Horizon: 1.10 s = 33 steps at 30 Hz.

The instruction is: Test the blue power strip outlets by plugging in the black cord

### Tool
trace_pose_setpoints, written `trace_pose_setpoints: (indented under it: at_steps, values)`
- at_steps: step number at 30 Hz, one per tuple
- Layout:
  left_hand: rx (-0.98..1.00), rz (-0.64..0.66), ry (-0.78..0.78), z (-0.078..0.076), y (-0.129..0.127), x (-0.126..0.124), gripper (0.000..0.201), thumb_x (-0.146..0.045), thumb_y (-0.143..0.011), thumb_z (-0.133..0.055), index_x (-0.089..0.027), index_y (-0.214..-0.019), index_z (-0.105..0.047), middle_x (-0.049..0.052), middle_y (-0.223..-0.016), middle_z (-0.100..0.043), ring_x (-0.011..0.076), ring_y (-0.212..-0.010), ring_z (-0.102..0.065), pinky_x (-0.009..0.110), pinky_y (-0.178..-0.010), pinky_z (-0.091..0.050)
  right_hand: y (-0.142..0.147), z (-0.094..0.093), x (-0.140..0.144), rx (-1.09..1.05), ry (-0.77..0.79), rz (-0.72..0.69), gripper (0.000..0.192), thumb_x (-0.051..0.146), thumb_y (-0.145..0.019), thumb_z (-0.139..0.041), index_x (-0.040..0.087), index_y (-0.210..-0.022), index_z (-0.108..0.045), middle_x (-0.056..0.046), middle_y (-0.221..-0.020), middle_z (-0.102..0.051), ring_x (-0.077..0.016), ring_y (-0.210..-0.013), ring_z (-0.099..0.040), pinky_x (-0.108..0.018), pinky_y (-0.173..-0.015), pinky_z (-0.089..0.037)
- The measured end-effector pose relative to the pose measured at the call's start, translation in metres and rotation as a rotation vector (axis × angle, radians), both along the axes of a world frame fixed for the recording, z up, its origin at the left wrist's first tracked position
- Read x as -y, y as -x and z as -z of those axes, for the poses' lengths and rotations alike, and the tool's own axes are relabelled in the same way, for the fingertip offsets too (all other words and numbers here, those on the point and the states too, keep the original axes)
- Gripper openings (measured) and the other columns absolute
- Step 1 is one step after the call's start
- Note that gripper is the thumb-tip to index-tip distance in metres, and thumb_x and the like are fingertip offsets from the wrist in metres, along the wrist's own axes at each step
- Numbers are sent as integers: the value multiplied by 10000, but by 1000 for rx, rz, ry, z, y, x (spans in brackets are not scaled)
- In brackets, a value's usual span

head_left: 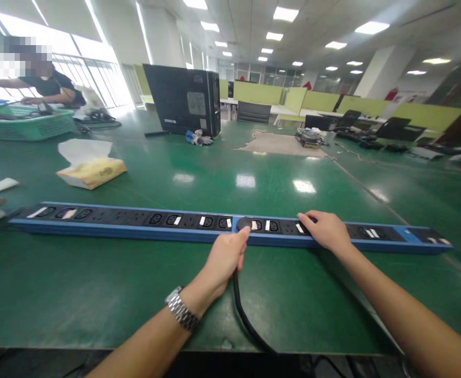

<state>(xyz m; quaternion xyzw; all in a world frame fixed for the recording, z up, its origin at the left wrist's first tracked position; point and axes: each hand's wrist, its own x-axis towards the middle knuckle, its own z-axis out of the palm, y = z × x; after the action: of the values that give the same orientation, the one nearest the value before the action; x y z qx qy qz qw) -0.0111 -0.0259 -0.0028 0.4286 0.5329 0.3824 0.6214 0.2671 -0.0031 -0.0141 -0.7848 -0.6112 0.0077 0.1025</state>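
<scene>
A long blue and black power strip point(136, 220) with many sockets lies across the green table point(96, 283) in front of me. My left hand point(226, 257), with a metal watch on the wrist, grips a black plug point(244, 223) seated in a socket near the strip's middle. The plug's black cable point(246, 315) runs back toward me and off the table's near edge. My right hand point(327, 230) rests flat on the strip a little to the right, fingers pressing on its top.
A tissue pack point(92, 172) lies at left, a green basket point(25, 123) beyond it, where another person leans over the table. A black computer case point(185, 100) stands at the back centre. Devices and chairs sit at far right.
</scene>
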Motion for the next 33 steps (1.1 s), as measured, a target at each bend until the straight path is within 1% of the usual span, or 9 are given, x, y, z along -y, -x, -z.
trace_pose_setpoints:
  at_steps: [3, 6, 13, 17, 18, 21, 25, 29, 33]
  values:
    - [-43, -10, -19, 0, -4, -1, 504, -618, -772, -553, -201, -520, -421, -41, -312, -383, 55, -273, -284, 185, -326, -143, 0, 0, 0, 9, 2, 6, 521, 626, -881, -349, 304, -945, -754, -42, -955, -742, -238, -897, -652, -295, -668, -414]
    - [-10, 61, 25, 0, -5, 1, 498, -628, -759, -569, -199, -543, -439, -38, -320, -405, 57, -269, -294, 183, -318, -145, 0, 0, 1, 8, -10, 13, 520, 622, -879, -357, 295, -949, -756, -49, -947, -743, -239, -894, -653, -293, -660, -410]
    - [232, 79, 163, -6, -2, -1, 488, -601, -853, -465, -212, -570, -389, -59, -316, -346, 58, -258, -258, 188, -316, -112, 0, 0, 1, 1, -10, 12, 516, 624, -877, -358, 297, -911, -756, -45, -934, -744, -237, -890, -653, -292, -655, -403]
    - [302, -3, 235, 4, 0, 6, 509, -613, -859, -442, -216, -553, -355, -71, -316, -301, 53, -264, -233, 186, -321, -115, 0, 1, 1, 13, -5, 19, 527, 625, -878, -348, 294, -914, -757, -50, -933, -741, -239, -876, -650, -295, -642, -397]
    - [290, -28, 242, 7, 0, 10, 521, -625, -851, -445, -217, -541, -348, -74, -309, -287, 51, -264, -226, 185, -321, -130, 0, 1, 1, 12, -5, 18, 527, 624, -878, -349, 293, -913, -758, -51, -933, -741, -237, -873, -650, -294, -640, -396]
    - [158, 23, 182, 12, -1, 16, 528, -651, -795, -522, -205, -537, -404, -66, -296, -317, 53, -264, -259, 181, -323, -161, 0, 1, 1, 10, -10, 19, 521, 623, -876, -355, 297, -924, -758, -48, -942, -741, -239, -877, -649, -295, -644, -398]
    - [51, -110, 24, 0, -1, 7, 475, -609, -800, -523, -176, -607, -505, -34, -358, -452, 48, -275, -292, 171, -318, -148, 0, 1, 2, 7, -18, 30, 524, 627, -875, -350, 301, -939, -756, -46, -944, -740, -245, -888, -649, -300, -645, -398]
    - [-2, -68, 57, -7, -3, 1, 470, -598, -803, -509, -178, -592, -494, -26, -353, -457, 49, -264, -287, 168, -314, -135, 2, 0, 2, 2, -19, 20, 520, 621, -876, -357, 295, -927, -759, -49, -927, -742, -242, -874, -654, -298, -641, -401]
    - [0, -129, 50, -2, -11, 2, 496, -589, -819, -474, -180, -539, -471, -16, -343, -442, 56, -275, -315, 169, -317, -150, 2, 0, 2, 10, -25, 29, 505, 606, -882, -362, 299, -935, -759, -46, -931, -742, -234, -862, -655, -294, -643, -410]
